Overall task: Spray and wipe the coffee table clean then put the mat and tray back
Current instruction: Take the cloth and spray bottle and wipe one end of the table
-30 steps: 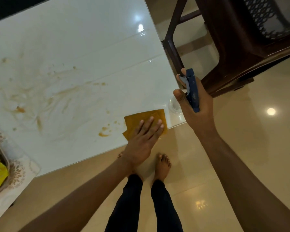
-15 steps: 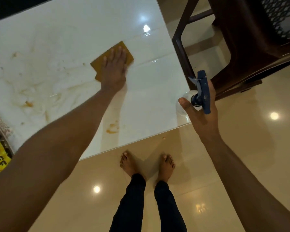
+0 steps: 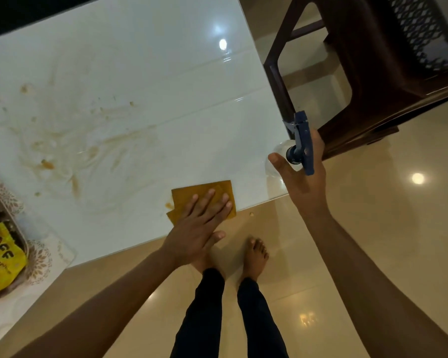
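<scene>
One cloth (image 3: 203, 196), mustard-coloured, lies at the near edge of the white surface (image 3: 145, 73), pinned under the flat, open left hand (image 3: 199, 228). Brown smears (image 3: 70, 156) cover the surface to its left. The right hand (image 3: 301, 174) grips a spray bottle (image 3: 301, 143) beside the near right corner. Mat (image 3: 43, 262) and tray (image 3: 8, 202) sit at far left.

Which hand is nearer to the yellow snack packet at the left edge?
The left. The left hand presses the cloth at the table's near edge, right of the yellow snack packet. The right hand, holding the spray bottle, is farther right.
</scene>
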